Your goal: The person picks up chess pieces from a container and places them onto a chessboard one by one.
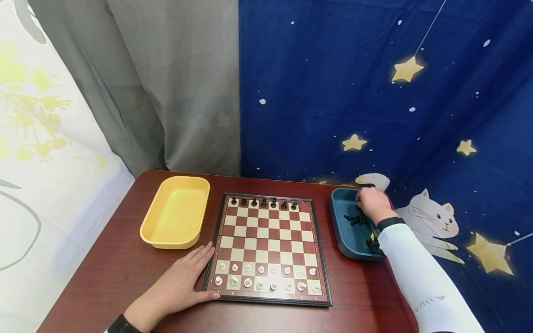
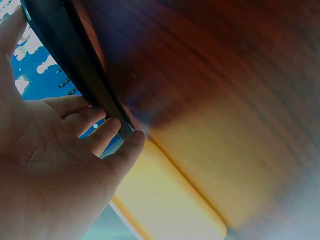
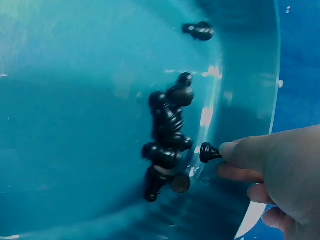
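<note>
Reaching into the blue tray, the right hand pinches one black chess piece near the wall, beside the heap of black pieces. That thin fingertip hold could slip. The left hand lies flat, steadying the chessboard.
</note>
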Motion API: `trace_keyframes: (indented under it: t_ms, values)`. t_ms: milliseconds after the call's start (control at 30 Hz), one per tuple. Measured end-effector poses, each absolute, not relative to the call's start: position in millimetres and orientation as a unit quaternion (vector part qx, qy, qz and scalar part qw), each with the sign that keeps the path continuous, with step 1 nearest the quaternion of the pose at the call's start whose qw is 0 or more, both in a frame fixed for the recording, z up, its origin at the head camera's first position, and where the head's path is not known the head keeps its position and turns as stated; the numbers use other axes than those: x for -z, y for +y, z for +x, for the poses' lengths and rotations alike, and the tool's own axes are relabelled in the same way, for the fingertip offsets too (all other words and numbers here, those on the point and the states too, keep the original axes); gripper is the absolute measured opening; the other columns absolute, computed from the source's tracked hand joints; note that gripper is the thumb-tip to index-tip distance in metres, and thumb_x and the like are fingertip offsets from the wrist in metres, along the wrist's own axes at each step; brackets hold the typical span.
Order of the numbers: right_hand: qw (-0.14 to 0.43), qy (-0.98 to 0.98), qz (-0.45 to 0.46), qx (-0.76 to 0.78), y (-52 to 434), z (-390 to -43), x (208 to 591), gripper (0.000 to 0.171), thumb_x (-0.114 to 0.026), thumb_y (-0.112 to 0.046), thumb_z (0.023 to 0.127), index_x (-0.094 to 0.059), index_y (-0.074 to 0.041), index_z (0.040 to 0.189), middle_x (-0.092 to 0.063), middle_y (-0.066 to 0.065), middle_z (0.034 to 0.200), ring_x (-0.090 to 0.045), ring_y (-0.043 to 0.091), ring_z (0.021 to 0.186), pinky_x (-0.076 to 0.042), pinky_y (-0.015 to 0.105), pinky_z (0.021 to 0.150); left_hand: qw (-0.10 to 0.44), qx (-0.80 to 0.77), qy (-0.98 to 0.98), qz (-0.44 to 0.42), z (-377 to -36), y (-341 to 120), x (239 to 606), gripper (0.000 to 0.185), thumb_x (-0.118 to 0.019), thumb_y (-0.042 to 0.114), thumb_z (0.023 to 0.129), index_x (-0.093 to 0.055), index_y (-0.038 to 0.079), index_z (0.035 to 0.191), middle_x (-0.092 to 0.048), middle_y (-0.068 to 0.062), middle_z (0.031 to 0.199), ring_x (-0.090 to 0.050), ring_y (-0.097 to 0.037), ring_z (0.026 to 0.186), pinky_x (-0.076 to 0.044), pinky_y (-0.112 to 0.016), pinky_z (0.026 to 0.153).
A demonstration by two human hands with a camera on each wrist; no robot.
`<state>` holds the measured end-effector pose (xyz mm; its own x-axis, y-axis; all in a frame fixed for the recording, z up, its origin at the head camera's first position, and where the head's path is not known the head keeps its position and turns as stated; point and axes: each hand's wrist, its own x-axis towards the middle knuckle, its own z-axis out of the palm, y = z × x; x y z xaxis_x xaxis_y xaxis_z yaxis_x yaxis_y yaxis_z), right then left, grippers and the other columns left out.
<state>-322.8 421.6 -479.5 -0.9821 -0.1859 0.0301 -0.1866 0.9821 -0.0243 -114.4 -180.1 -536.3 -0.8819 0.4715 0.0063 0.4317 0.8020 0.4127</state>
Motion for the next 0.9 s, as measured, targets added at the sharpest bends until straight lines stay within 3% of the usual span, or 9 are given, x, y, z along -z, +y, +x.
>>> trace_keyframes:
  t_ms: [200,500,900]
  values:
    - [0.015,-0.992,0.09,-0.091,408.9,-311.7,466.0,0.015,-0.077,-0.004,0.101,-0.084,0.003,0.113,-0.08,0.024,0.11,-0.077,0.04,0.096,-0.062,0.061,0.085,0.048,-0.207,0.947,0.24,-113.6,-180.2,536.1,0.114,-0.076,0.079,0.088,-0.045,0.004,0.168,-0.042,-0.015,0.175,-0.041,-0.042,0.159,-0.042,-0.069,0.12]
    - [0.051,-0.981,0.121,-0.144,364.8,-297.6,436.0,0.017,-0.073,-0.004,0.105,-0.083,0.002,0.118,-0.079,0.024,0.115,-0.071,0.036,0.094,-0.058,0.051,0.077,0.045,-0.202,0.949,0.239,-114.2,-181.0,537.5,0.115,-0.074,0.082,0.088,-0.045,0.005,0.168,-0.042,-0.015,0.175,-0.042,-0.041,0.159,-0.042,-0.068,0.12]
    - [0.034,-0.975,0.144,-0.165,298.0,-297.9,437.6,0.012,-0.076,-0.007,0.105,-0.08,-0.006,0.116,-0.078,0.011,0.103,-0.061,0.031,0.098,-0.055,0.048,0.08,0.052,-0.206,0.948,0.237,-114.2,-181.0,537.3,0.116,-0.073,0.084,0.088,-0.045,0.005,0.168,-0.041,-0.015,0.175,-0.041,-0.041,0.159,-0.042,-0.067,0.121]
